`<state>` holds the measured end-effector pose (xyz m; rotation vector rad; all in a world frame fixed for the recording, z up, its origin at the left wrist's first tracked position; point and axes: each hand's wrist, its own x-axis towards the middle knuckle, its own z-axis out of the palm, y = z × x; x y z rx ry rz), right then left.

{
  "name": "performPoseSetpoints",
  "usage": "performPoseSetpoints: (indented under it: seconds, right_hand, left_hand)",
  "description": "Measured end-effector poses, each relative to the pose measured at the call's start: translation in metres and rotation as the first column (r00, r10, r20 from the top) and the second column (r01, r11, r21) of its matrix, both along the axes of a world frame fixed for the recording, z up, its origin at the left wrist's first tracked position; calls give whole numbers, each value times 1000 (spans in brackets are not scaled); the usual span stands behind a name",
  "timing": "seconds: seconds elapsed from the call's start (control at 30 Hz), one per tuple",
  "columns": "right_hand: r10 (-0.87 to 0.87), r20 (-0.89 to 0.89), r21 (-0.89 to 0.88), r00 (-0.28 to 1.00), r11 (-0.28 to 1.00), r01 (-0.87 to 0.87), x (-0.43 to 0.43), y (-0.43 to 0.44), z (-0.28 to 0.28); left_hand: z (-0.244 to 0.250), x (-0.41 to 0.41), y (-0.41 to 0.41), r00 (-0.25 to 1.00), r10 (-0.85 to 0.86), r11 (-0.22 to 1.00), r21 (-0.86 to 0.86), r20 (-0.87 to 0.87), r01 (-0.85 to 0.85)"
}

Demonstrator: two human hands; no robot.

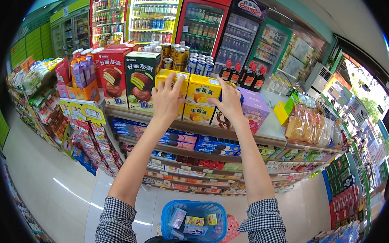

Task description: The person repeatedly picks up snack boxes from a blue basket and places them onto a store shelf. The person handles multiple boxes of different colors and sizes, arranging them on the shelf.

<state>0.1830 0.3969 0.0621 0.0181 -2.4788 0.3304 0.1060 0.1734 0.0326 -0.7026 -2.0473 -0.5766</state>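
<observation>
Yellow snack cartons stand stacked side by side on the top shelf (pixel 275 133). My left hand (pixel 167 99) lies over the front of the left yellow carton (pixel 162 75), fingers spread and fingertips near its top edge. The thumb points towards the right stack. At the right stack, my right hand (pixel 230 102) meets the upper yellow carton (pixel 204 91), its thumb at the front and fingers by the right edge; whether it grips is unclear. Beneath sits another yellow carton (pixel 198 114). A green pie box (pixel 141 81) and a red pie box (pixel 113 77) stand to the left.
A purple-pink box (pixel 254 112) stands right of my right hand. Behind are drink cans (pixel 200 64) and dark red-capped bottles (pixel 243 73). Packaged bread (pixel 308 125) lies farther right. Below, a blue basket (pixel 166 218) holds several small packages. Hanging snack packets (pixel 89 139) flank the shelving.
</observation>
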Motion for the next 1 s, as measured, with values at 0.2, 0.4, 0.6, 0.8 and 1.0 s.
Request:
performPoseSetpoints:
  seconds: [0.2, 0.4, 0.6, 0.8, 1.0]
  right_hand:
    - [44, -452, -17, 891, 998, -57, 34, -30, -18]
    - [227, -282, -440, 932, 833, -336, 166, -90, -122]
    - [270, 285, -708, 920, 706, 12, 303, -125, -305]
    - [501, 516, -811, 694, 546, 209, 427, -140, -387]
    - [570, 550, -743, 611, 668, 46, 498, -101, -441]
  left_hand:
    - [-1, 7, -4, 997, 54, 998, -11, -54, -55]
    - [-59, 116, -20, 799, -594, 798, 59, -92, 600]
    - [-246, 277, -45, 494, -609, 657, 46, 621, 752]
    - [-359, 422, -71, 256, -316, 765, 85, 914, 639]
    - [-397, 518, -50, 110, -259, 830, 163, 959, 533]
